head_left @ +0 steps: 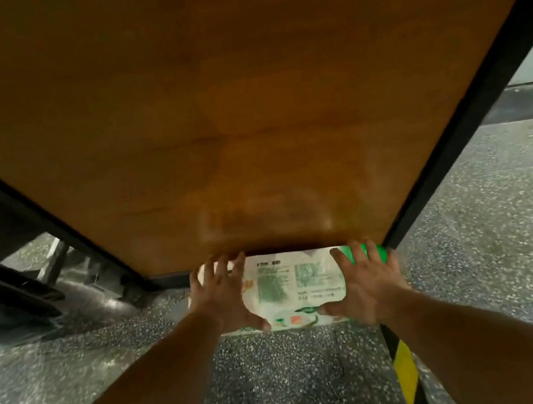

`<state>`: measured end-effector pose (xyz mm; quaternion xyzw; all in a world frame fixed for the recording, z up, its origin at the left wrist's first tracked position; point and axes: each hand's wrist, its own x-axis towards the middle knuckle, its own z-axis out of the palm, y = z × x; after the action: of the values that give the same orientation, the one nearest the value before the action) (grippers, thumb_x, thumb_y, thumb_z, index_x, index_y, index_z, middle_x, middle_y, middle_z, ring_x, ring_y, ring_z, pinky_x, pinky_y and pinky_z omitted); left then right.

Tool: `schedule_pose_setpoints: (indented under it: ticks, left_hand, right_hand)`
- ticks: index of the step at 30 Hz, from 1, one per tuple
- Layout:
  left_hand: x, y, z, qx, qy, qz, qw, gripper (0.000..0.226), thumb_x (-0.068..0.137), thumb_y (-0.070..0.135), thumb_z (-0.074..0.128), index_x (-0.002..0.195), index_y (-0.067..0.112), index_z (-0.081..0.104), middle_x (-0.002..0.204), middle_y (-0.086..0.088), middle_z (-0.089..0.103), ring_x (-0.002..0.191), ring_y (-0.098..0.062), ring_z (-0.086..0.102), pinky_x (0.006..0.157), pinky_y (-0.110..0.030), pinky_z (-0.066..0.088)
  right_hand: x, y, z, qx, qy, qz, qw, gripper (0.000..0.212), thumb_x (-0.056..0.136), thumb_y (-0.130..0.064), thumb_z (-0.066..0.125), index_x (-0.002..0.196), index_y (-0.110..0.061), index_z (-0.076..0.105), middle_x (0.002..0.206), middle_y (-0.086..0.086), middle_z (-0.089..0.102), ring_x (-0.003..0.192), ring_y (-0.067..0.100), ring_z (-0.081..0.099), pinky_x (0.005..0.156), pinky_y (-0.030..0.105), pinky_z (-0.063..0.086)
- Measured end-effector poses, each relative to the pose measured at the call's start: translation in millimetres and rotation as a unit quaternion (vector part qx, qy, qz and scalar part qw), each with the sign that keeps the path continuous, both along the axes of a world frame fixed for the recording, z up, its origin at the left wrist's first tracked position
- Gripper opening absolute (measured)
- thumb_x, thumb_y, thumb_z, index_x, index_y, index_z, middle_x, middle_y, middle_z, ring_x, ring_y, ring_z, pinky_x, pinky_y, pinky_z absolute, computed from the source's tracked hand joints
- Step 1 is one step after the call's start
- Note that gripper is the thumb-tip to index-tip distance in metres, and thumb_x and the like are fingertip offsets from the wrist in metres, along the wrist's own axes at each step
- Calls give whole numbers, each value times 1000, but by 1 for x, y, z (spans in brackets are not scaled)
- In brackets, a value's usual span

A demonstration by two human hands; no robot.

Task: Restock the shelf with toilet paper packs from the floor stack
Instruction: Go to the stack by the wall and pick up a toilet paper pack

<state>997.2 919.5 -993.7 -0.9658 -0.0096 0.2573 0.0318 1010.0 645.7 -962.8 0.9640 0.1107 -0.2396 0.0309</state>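
both hands grip one toilet paper pack point(293, 287) at the near edge of the wooden shelf board point(245, 118): left hand point(226, 298) on its left end, right hand point(367, 283) on its right end, thumbs under. white-green wrapper; printed text too blurred to read. speckled floor point(486, 221) below.

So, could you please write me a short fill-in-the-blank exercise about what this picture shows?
1. The white and green plastic-wrapped pack is held with ____ hands.
2. The left hand grips the pack's ____ end.
3. Above the pack is a brown ____ shelf board.
4. The grey speckled floor carries a strip of black and ____ tape.

Missing words: two; left; wooden; yellow
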Motion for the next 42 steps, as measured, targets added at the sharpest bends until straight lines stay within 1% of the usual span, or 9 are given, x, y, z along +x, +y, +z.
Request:
schedule_pose_setpoints:
  ticks: [5, 9, 11, 16, 21, 24, 28, 35, 42]
  left_hand:
    - [15, 2, -44, 6, 23, -49, 999, 161, 54, 87, 76, 157, 22, -30, 169, -9, -24, 154, -35, -24, 122, -68, -5]
    - [19, 4, -57, 19, 22, -66, 997, 160, 60, 83, 76, 148, 17, -40, 166, -12, -31, 152, -37, -30, 121, -68, -8]
    - [18, 2, -59, 21, 12, -60, 998, 153, 67, 76, 76, 154, 16, -34, 169, -12, -20, 155, -37, -22, 122, -68, -6]
    - [20, 7, -50, -9, -15, -50, 999, 138, 69, 64, 81, 161, 19, -12, 165, -8, 10, 155, -34, 5, 124, -65, 6]
    - [11, 22, 3, -12, -16, -42, 999, 140, 66, 63, 83, 161, 20, -11, 161, -8, 14, 152, -33, 9, 124, -64, 6]
    - [-1, 35, 68, -1, -50, -37, 998, 139, 64, 66, 81, 161, 21, -9, 158, -7, 18, 150, -32, 12, 123, -64, 8]
    - [-37, 64, 185, -3, -82, -14, 996, 141, 59, 69, 81, 161, 22, -6, 156, -4, 21, 148, -29, 15, 123, -65, 9]
    - [-152, 125, 448, 19, -144, 59, 988, 140, 58, 73, 78, 161, 24, -4, 161, -5, 19, 150, -31, 14, 123, -62, 12]
    - [-324, 196, 716, 72, -192, 176, 963, 141, 54, 79, 75, 162, 26, 1, 159, -1, 23, 148, -28, 18, 123, -58, 15]
  right_hand:
    - [27, 6, -51, -14, 36, 58, 998, 133, 66, -95, 56, 162, -32, -10, 169, 14, -18, 155, 37, -17, 123, 64, -1]
    - [38, 1, -70, -24, 38, 90, 995, 147, 58, -88, 72, 161, -31, -16, 168, 18, -20, 155, 40, -13, 123, 59, 1]
    - [40, 0, -72, -42, 30, 108, 993, 146, 60, -80, 77, 160, -30, -17, 168, 19, -14, 155, 41, -5, 123, 58, 5]
    - [46, 4, -64, -47, -12, 138, 989, 129, 67, -67, 77, 160, -32, -5, 157, 14, 20, 140, 36, 24, 118, 56, 20]
    - [45, 14, -14, -56, -20, 161, 985, 127, 69, -69, 76, 160, -33, -4, 153, 12, 22, 139, 35, 25, 117, 58, 20]
    - [37, 26, 47, -51, -40, 172, 983, 125, 71, -70, 73, 160, -33, -6, 155, 13, 18, 141, 36, 22, 118, 61, 17]
    - [18, 51, 164, -40, -58, 204, 976, 127, 72, -73, 72, 161, -31, -8, 156, 12, 18, 140, 37, 22, 118, 62, 18]
    - [-47, 122, 428, -13, -108, 295, 949, 127, 71, -77, 71, 161, -31, -7, 160, 14, 15, 144, 38, 20, 118, 63, 18]
    - [-150, 226, 697, 74, -116, 393, 909, 127, 75, -63, 79, 161, -37, -11, 169, 11, 1, 154, 37, 1, 121, 65, 4]
